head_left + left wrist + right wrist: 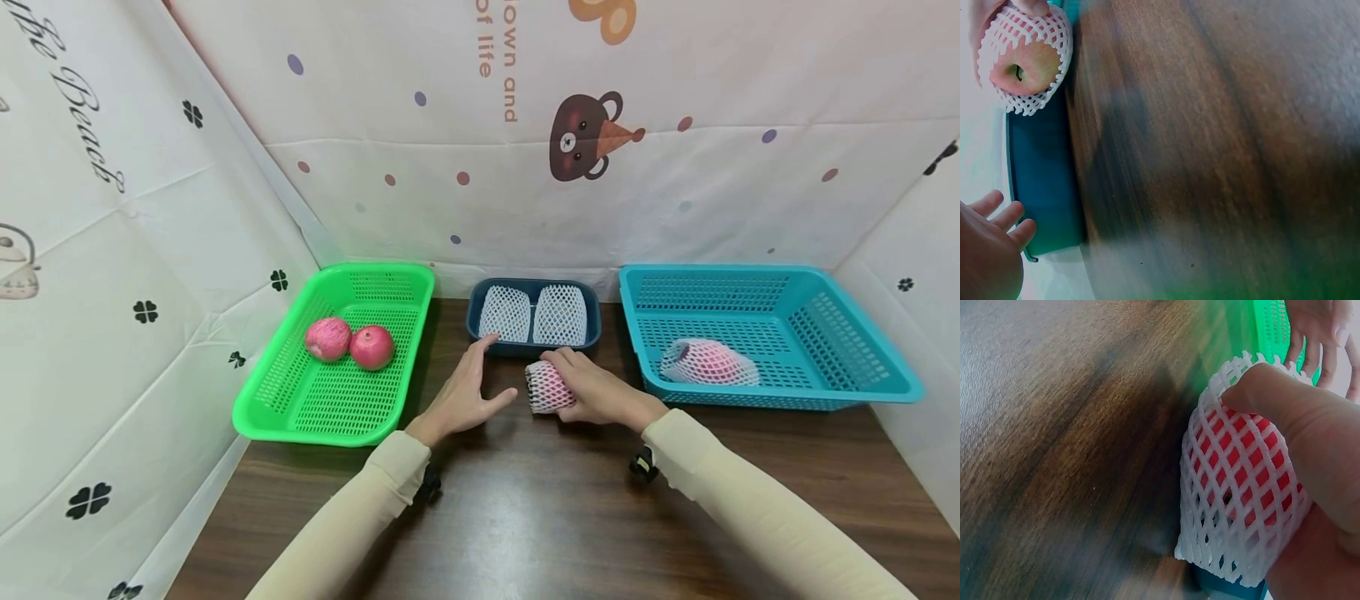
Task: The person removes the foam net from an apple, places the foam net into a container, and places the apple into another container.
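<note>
My right hand (pixel 596 390) grips an apple in a white foam net (pixel 546 388) above the table, just in front of the dark blue tray (pixel 480 343). In the left wrist view the bare stem end of the apple (pixel 1038 65) shows through the open end of the net. The right wrist view has the thumb (pixel 1266 394) pressed over the net, with red skin between its strands. My left hand (pixel 461 396) is held to the left of the apple, fingers spread and apart from it. Two white foam nets (pixel 505 314) lie side by side in the tray.
On the left, a green basket (pixel 251 417) holds a streaked pink apple (pixel 327 339) and a smooth red round fruit (pixel 372 347). A blue basket (pixel 862 387) at the right contains a netted pink fruit (pixel 708 363). A printed cloth (pixel 465 208) hangs behind the brown table (pixel 525 517).
</note>
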Demonstrator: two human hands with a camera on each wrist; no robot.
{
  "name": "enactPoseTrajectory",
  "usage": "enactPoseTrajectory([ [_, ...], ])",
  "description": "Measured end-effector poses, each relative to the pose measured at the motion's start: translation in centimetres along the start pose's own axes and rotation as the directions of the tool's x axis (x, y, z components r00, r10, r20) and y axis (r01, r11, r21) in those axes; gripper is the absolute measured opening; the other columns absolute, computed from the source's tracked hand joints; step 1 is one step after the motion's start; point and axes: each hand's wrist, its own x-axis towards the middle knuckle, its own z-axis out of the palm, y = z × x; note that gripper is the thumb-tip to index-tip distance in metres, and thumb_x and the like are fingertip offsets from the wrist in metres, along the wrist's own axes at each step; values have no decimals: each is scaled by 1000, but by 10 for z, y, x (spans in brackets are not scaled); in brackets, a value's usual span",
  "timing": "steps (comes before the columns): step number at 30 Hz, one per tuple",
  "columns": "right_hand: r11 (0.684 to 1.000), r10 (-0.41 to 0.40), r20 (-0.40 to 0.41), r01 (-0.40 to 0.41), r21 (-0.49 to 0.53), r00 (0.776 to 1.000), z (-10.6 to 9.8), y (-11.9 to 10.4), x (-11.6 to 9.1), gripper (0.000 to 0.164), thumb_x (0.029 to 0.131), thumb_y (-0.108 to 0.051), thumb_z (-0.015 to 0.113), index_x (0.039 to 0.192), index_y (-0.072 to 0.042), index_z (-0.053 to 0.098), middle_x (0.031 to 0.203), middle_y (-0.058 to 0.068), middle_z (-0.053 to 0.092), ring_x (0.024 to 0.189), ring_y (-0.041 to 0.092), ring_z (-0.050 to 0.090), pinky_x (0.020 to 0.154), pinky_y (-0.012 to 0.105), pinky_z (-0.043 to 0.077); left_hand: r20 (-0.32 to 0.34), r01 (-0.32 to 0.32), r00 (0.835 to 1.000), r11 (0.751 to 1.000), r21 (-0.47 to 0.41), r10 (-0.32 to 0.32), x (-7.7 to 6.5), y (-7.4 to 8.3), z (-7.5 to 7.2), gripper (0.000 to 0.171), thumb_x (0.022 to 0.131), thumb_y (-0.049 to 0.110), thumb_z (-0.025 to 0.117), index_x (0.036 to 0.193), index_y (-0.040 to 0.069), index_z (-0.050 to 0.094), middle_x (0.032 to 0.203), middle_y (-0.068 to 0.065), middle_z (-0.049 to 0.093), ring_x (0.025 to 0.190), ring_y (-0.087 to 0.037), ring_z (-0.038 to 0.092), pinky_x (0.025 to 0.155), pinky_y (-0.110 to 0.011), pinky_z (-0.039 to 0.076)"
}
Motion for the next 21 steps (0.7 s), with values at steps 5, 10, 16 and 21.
enactPoseTrajectory([
  [5, 1000, 5, 1, -5, -5, 1000, 0, 0, 0, 88, 77, -27, 81, 148, -9, 31, 136, 9, 42, 119, 22, 42, 99, 45, 44, 6, 1, 1000, 1000, -6, -1, 0, 1, 0, 92, 87, 60, 59, 154, 14, 15, 156, 1, 23, 142, -13, 24, 113, -40, 30],
  [10, 1000, 7, 3, -7, -12, 1000, 0, 0, 0, 89, 77, -27, 80, 148, -9, 30, 137, 8, 41, 120, 22, 42, 100, 45, 44, -4, -5, 1000, 1000, -10, 5, 0, -1, 0, 92, 87, 61, 58, 154, 16, 15, 156, 2, 23, 142, -13, 25, 113, -40, 31],
  [16, 1000, 10, 2, -10, -18, 1000, 1, 0, 0, 89, 77, -27, 81, 148, -10, 30, 136, 8, 41, 119, 21, 42, 99, 44, 44, -3, -3, 1000, 1000, 2, 3, -1, -1, 0, 90, 88, 54, 63, 154, 13, 16, 156, 0, 24, 141, -14, 27, 113, -39, 30],
  [21, 1000, 20, -5, -20, -19, 1000, 1, -2, -1, 90, 76, -26, 82, 148, -11, 31, 136, 8, 41, 119, 22, 42, 98, 45, 46, -12, -12, 1000, 1000, -8, 12, -3, 0, 0, 85, 88, 45, 68, 151, 11, 23, 151, -4, 31, 135, -21, 39, 109, -39, 36],
])
